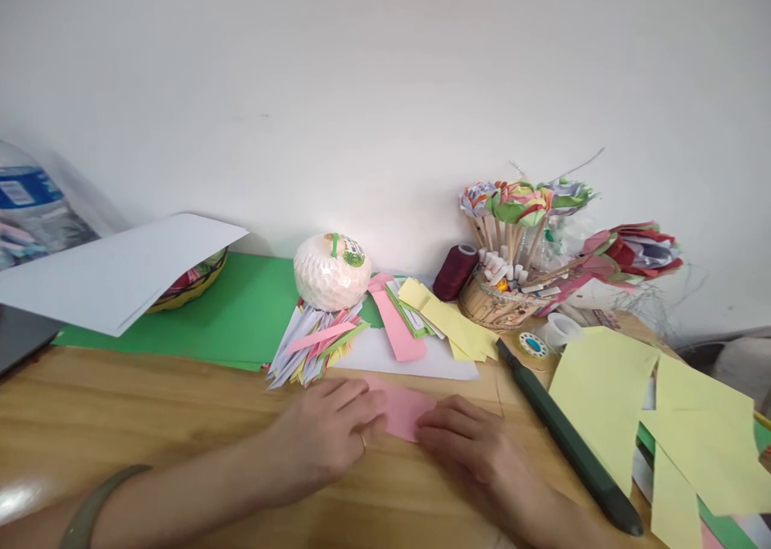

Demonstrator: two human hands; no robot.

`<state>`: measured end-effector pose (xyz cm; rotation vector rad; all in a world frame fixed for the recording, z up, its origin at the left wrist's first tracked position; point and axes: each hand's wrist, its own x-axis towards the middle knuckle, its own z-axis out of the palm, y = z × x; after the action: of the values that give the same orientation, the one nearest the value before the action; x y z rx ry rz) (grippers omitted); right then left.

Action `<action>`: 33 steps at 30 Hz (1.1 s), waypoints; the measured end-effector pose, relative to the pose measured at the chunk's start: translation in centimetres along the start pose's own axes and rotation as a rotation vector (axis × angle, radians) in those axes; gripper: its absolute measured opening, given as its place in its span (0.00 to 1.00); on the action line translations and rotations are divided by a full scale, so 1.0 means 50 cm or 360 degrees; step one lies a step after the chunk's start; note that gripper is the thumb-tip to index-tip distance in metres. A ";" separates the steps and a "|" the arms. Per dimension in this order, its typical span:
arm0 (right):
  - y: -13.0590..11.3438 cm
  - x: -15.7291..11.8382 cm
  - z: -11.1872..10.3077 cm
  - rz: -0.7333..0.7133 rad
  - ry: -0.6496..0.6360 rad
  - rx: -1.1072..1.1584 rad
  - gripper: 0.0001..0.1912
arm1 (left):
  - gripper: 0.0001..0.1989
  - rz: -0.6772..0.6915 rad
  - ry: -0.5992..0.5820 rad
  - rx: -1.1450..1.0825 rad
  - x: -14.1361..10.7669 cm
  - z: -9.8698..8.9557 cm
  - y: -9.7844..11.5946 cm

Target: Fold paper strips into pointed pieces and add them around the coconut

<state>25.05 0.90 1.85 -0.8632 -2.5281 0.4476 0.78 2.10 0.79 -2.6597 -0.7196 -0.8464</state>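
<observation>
A pink paper piece (402,408) lies on the wooden table between my two hands. My left hand (331,429) is closed at its left end, fingers bent and pressed on the paper. At the right end, my right hand (473,445) has its fingers together on the paper's edge. Just behind my left hand is a bundle of narrow folded strips (313,344) in white, pink, green and yellow. Pink strips (397,324) and yellow strips (451,320) lie behind the pink piece.
A dark green long tool (566,437) and yellow sheets (608,396) lie at right. Behind stand a foam-netted ball (332,272), a maroon thread spool (456,273) and a basket (497,304) of paper flowers. Green sheets (241,316) and white paper (120,272) are at left.
</observation>
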 end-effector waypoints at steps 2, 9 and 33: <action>0.010 -0.013 0.006 0.0045 0.0003 0.0064 0.10 | 0.08 -0.0034 -0.0147 -0.0095 -0.011 0.006 0.001; 0.023 -0.024 -0.009 0.0250 -0.0152 0.0265 0.09 | 0.07 -0.0127 -0.0473 -0.0320 -0.001 -0.003 -0.003; 0.012 -0.019 0.043 0.0816 0.0174 -0.0321 0.09 | 0.08 -0.1189 -0.0553 -0.0811 0.012 0.043 -0.001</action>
<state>24.96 0.42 -0.53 -1.5788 -2.2607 0.2871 2.19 3.18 -0.56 -3.0316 -1.8848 -0.8017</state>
